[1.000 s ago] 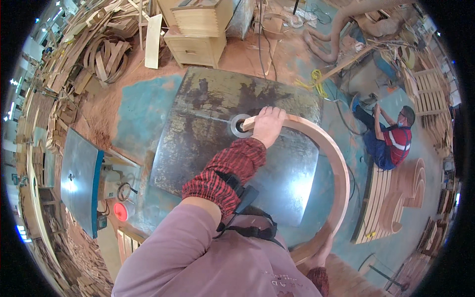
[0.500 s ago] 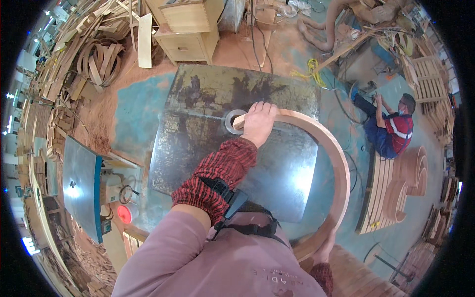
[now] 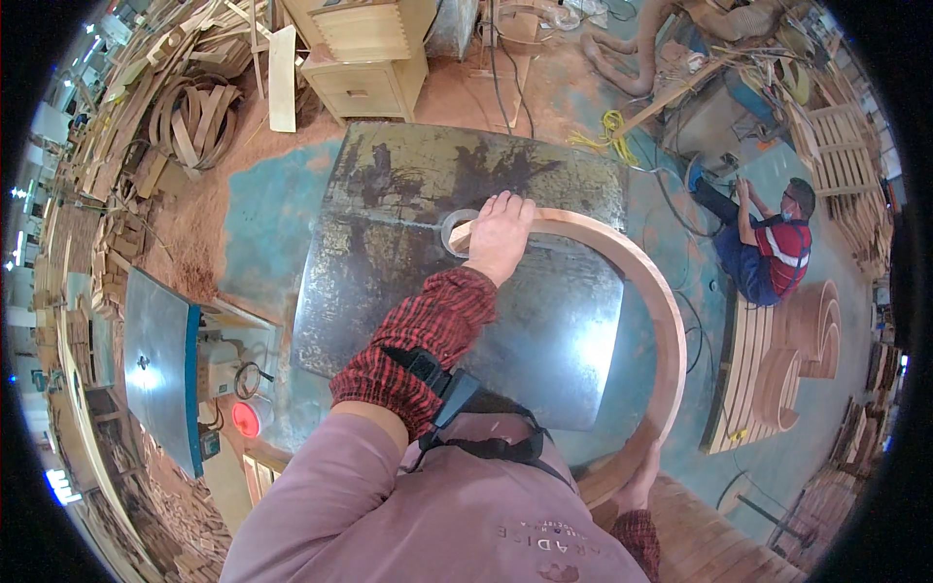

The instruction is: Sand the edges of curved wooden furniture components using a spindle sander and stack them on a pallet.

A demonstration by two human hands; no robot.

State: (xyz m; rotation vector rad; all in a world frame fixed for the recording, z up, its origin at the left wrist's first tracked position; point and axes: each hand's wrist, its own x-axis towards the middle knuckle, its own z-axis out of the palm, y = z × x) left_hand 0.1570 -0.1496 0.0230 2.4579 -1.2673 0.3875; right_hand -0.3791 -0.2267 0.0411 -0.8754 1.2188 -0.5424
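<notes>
A large curved wooden piece [image 3: 669, 321], bent in a wide arc, reaches from the middle of a metal machine table [image 3: 389, 291] round the right side and back toward my body. My left hand [image 3: 501, 236] is closed over its far end, fingers wrapped across the top. That end lies at a round ring-shaped opening [image 3: 457, 233] in the tabletop, partly covered by the wood. Low on the right, my right hand [image 3: 637, 483] holds the near part of the arc from its outer side; its fingers are partly hidden. A red and black knitted sleeve covers my left forearm.
A person [image 3: 777, 243] in a red striped top sits at the right, near stacked curved wooden parts [image 3: 812, 335]. Another metal-topped machine [image 3: 160, 369] stands left, beside a red-lidded bucket [image 3: 248, 418]. A wooden cabinet [image 3: 369, 87], scrap wood and a yellow cord [image 3: 612, 136] lie beyond.
My left hand and the far end of the curved wooden piece have shifted slightly left over the ring. The right hand keeps its hold on the near part.
</notes>
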